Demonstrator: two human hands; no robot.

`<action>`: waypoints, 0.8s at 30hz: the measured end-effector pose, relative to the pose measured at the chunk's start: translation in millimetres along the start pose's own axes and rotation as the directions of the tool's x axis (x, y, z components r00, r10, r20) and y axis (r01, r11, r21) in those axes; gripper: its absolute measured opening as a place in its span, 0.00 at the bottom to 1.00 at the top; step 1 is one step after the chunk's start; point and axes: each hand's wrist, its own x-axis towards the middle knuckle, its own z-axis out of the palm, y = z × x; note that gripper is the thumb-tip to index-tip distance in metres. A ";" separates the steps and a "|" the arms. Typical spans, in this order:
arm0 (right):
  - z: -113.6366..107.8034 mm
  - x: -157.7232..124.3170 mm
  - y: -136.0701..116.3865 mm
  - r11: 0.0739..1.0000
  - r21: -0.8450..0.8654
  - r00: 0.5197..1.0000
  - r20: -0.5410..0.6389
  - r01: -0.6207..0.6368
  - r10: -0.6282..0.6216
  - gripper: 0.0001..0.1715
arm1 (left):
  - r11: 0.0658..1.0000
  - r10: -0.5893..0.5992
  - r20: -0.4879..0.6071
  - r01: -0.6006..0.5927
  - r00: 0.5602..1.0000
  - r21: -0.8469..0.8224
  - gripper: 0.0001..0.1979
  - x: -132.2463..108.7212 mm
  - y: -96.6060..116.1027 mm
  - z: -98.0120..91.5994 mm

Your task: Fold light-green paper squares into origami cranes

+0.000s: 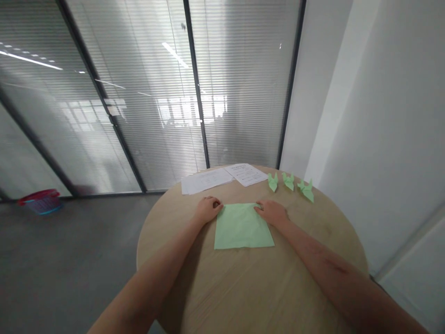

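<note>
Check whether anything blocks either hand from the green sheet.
Nothing visible: the green sheet lies with its far left corner at the left hand, its far right at the right hand. The folded green figures and printed papers lie beyond it.

One pale green paper sheet (242, 227) is lying spread flat on the wooden tabletop (222, 292), its near edge running roughly crosswise and waving slightly. Four sides are forming a near-square outline. Faint creases are showing across the surface. Both near corners are lying exposed; the far right corner is sitting partly hidden.
</note>
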 end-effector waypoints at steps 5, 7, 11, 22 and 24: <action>-1.2 -1.6 -2.3 1.000 -0.027 1.000 -0.016 -0.004 0.003 0.24 | 1.000 -0.016 -0.023 0.016 1.000 -0.009 0.14 -4.0 3.5 -0.4; -1.7 -1.9 -3.4 0.999 -0.036 1.000 -0.023 0.002 -0.003 0.23 | 0.999 -0.030 -0.032 0.029 0.999 -0.015 0.14 -4.4 4.6 0.1; -0.7 -2.7 -4.9 0.998 -0.055 1.000 -0.031 -0.010 0.008 0.23 | 0.995 -0.102 -0.059 0.101 0.993 -0.023 0.13 -5.1 6.4 3.1; 0.9 -14.3 -7.2 0.999 -0.021 0.998 -0.052 -0.034 0.033 0.20 | 0.965 -0.260 -0.076 0.261 0.962 -0.009 0.18 -15.0 8.9 -0.7; 0.6 -14.8 -6.5 0.999 -0.015 0.997 -0.065 -0.033 0.032 0.20 | 0.972 -0.234 -0.059 0.235 0.970 0.000 0.17 -15.2 10.5 -3.0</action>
